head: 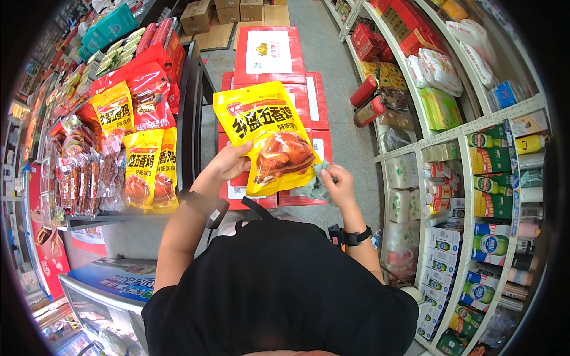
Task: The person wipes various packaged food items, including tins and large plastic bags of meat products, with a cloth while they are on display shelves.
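Note:
A yellow plastic bag of spiced chicken, printed with a whole cooked bird, is held up in front of me. My left hand grips its left edge, with the thumb on the printed side. In my right hand is a bunched grey-green cloth, which touches the bag's lower right corner. Behind and below the bag stand stacked red cartons, partly hidden by it.
To the left, a black-framed display rack carries similar yellow bags, red bags and packed sausages. White shelves of goods line the right side. Two red fire extinguishers stand beside them. Brown cardboard boxes sit at the far end.

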`<state>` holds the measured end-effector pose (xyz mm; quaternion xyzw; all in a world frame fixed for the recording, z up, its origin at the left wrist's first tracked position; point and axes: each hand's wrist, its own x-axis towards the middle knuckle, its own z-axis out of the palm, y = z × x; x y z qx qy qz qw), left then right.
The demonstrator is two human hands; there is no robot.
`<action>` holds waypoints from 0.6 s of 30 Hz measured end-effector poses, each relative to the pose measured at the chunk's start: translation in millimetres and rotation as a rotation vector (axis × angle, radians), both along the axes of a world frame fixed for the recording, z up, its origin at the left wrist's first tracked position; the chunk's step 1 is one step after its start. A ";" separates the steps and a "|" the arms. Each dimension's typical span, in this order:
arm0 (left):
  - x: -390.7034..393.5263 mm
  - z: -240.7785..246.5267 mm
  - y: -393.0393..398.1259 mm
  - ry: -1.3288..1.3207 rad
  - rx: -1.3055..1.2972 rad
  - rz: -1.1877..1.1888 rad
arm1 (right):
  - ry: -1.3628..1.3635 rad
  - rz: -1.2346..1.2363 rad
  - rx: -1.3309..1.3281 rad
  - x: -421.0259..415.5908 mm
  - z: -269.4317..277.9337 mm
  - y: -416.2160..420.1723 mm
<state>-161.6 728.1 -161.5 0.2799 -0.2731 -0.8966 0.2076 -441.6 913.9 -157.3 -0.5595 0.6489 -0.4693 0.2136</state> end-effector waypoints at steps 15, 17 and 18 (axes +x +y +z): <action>-91.3 -7.9 -100.2 0.236 0.084 0.443 | -0.114 -0.241 0.032 -24.7 -16.1 36.0; -106.1 -14.9 -118.3 0.233 0.128 0.483 | -0.099 -0.238 0.041 -26.6 -18.8 37.9; -114.0 -18.8 -123.0 0.232 0.131 0.508 | -0.101 -0.241 0.052 -27.4 -19.2 38.0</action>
